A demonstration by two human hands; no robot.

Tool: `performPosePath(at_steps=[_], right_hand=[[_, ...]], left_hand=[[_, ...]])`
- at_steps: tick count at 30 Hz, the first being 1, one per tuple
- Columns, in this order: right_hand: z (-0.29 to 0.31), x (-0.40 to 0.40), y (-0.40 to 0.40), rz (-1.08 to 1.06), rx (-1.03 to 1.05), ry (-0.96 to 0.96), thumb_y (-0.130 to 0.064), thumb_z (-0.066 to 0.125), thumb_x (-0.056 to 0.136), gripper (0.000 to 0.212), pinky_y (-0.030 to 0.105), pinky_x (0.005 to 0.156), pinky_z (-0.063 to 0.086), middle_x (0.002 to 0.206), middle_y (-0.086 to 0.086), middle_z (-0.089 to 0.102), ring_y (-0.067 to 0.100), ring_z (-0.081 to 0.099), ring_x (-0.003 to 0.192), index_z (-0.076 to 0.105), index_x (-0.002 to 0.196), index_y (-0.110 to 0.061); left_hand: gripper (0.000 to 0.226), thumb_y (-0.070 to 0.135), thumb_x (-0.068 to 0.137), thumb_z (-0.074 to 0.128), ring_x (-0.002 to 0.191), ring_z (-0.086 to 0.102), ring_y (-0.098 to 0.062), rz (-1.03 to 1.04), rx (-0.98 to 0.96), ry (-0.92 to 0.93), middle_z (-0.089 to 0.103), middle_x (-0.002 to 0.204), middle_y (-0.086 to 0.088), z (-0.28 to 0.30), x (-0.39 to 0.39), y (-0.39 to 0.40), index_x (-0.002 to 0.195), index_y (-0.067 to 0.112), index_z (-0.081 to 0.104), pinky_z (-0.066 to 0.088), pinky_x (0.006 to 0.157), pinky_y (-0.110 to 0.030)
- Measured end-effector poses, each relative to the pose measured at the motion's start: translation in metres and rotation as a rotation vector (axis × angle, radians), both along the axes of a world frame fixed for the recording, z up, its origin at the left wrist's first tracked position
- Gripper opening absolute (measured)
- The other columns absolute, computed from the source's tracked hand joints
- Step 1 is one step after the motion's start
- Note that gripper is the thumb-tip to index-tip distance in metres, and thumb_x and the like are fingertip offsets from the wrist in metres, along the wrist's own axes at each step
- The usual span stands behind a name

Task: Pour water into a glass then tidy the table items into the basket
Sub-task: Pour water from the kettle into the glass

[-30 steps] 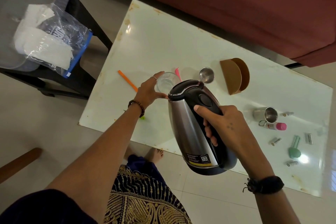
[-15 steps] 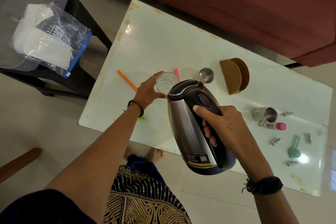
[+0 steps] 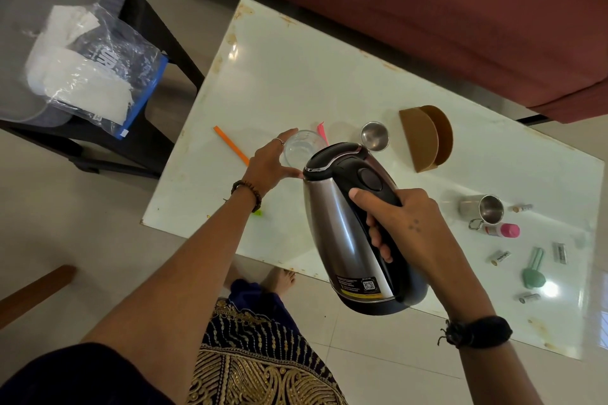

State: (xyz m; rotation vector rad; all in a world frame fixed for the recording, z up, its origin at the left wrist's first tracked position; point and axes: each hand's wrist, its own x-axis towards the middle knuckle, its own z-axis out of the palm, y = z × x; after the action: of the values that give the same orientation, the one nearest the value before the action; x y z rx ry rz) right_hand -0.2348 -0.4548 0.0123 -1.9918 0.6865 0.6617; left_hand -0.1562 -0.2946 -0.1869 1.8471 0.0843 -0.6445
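Left hand (image 3: 269, 164) cups glass (image 3: 301, 148); right hand (image 3: 404, 227) grips tilted kettle (image 3: 342, 233) beside it.

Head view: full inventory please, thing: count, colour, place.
Electric kettle: 1, steel and black, tilted toward glass.
Clear drinking glass: 1, on white table.
Straws: orange, pink, on table by glass.
Small steel bowl: 1, right of glass.
Brown holder: 1, mid table.
Steel mug: 1, on its side, right.
Batteries: several, right end.
Grey basket: 1, on black stand, left.
Left hand: holds glass.
Right hand: grips kettle handle.
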Motion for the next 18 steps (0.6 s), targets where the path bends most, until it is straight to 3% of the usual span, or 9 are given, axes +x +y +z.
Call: performPosePath(at_steps=[18], right_hand=[[0.0063, 0.0056, 0.0026, -0.007, 0.032, 0.032, -0.031, 0.06, 0.089, 0.044, 0.012, 0.032, 0.037, 0.032, -0.001, 0.051, 0.008, 0.042, 0.024, 0.053, 0.051, -0.01]], left_hand=[[0.082, 0.005, 0.068, 0.078, 0.128, 0.045, -0.026, -0.004, 0.007, -0.027, 0.05, 0.138, -0.006, 0.0021, -0.0016, -0.0001, 0.138, 0.018, 0.037, 0.043, 0.101, -0.05]])
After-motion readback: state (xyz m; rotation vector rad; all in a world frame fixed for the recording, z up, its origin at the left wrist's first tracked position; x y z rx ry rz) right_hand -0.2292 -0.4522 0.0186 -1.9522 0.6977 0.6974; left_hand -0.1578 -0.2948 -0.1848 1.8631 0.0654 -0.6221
